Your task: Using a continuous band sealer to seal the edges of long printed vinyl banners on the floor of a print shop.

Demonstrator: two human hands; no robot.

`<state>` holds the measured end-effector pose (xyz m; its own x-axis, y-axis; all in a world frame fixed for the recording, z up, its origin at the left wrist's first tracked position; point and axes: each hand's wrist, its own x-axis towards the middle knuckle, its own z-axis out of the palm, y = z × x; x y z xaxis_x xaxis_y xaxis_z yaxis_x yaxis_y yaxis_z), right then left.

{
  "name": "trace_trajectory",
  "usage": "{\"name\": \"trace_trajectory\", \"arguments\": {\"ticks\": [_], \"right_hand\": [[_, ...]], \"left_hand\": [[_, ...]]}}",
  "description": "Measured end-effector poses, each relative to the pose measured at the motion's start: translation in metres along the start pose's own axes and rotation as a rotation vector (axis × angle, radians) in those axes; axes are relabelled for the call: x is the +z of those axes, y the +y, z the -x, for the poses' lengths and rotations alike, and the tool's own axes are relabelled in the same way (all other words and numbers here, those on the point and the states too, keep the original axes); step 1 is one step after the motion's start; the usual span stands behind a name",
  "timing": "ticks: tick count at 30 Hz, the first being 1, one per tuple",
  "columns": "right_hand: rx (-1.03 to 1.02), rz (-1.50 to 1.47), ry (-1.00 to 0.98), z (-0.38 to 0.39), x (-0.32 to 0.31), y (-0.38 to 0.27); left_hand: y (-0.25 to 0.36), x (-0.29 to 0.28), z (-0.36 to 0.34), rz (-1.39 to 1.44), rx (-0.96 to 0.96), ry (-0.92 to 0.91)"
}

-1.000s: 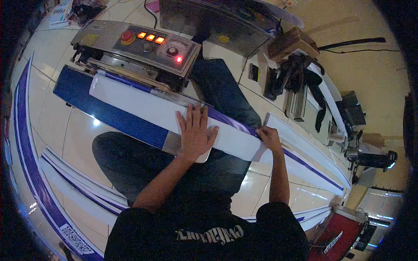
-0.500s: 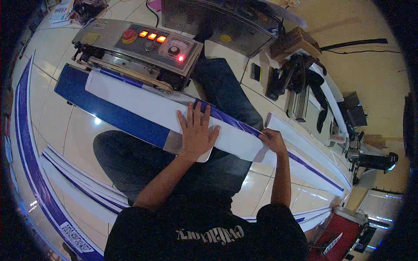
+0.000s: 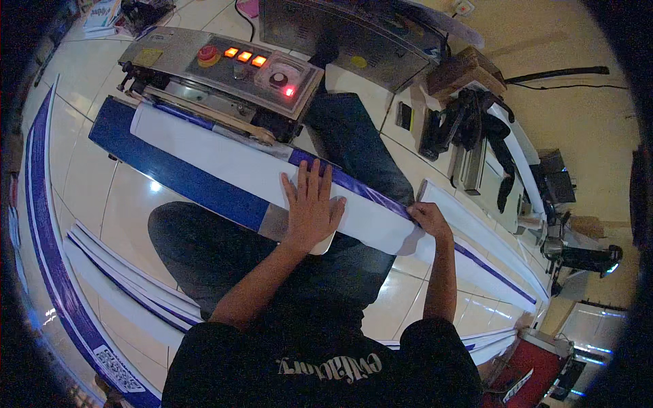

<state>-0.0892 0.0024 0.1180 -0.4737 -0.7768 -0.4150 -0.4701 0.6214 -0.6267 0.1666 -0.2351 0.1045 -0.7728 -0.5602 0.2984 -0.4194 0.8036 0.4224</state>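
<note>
A long white banner strip [image 3: 224,153] with a folded purple edge lies across a blue conveyor bed [image 3: 173,173]. Its far edge runs along the band sealer [image 3: 218,81], a metal machine with lit orange switches and a red button. My left hand [image 3: 311,214] rests flat on the strip with fingers spread, beside the purple fold. Farther right, my right hand [image 3: 431,221] pinches the folded edge between thumb and fingers. Beyond that hand the strip trails down to the right.
Purple-and-white strips [image 3: 47,197] curve along the floor at left, and a stack of folded strips [image 3: 129,279] lies near my knee. A metal cabinet [image 3: 354,47], a cardboard box [image 3: 469,71] and a black bag-like bundle [image 3: 462,122] stand beyond. A red case [image 3: 527,367] sits lower right.
The banner strip has slid slightly left along the sealer. Both hands keep nearly the same pose on it, and the whole view has shifted a little.
</note>
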Motion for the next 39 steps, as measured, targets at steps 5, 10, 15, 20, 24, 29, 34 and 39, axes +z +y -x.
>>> {"name": "trace_trajectory", "arguments": {"ticks": [5, 10, 15, 20, 24, 29, 34, 39], "right_hand": [[0.109, -0.124, -0.061, 0.006, 0.001, 0.005], [0.122, -0.139, -0.115, 0.003, -0.002, 0.001], [-0.005, -0.059, -0.074, -0.005, 0.002, 0.006], [0.091, -0.093, -0.066, -0.002, 0.002, -0.009], [0.056, -0.226, 0.073, 0.000, 0.006, 0.001], [0.012, -0.092, 0.116, -0.006, 0.006, 0.010], [0.021, -0.051, 0.068, -0.002, 0.003, -0.011], [-0.042, -0.076, 0.051, 0.001, 0.000, -0.002]], "left_hand": [[-0.001, 0.001, 0.000, 0.007, -0.016, 0.007], [-0.001, -0.001, -0.001, 0.016, -0.020, 0.008], [-0.001, -0.002, -0.002, 0.027, -0.033, -0.003], [-0.003, -0.006, -0.001, 0.041, -0.031, -0.011], [-0.002, -0.007, -0.001, 0.049, -0.005, -0.009], [0.000, -0.002, -0.001, 0.052, 0.003, -0.016], [-0.003, -0.002, 0.000, 0.026, -0.032, -0.006], [-0.001, -0.002, -0.002, 0.030, -0.026, 0.028]]}}
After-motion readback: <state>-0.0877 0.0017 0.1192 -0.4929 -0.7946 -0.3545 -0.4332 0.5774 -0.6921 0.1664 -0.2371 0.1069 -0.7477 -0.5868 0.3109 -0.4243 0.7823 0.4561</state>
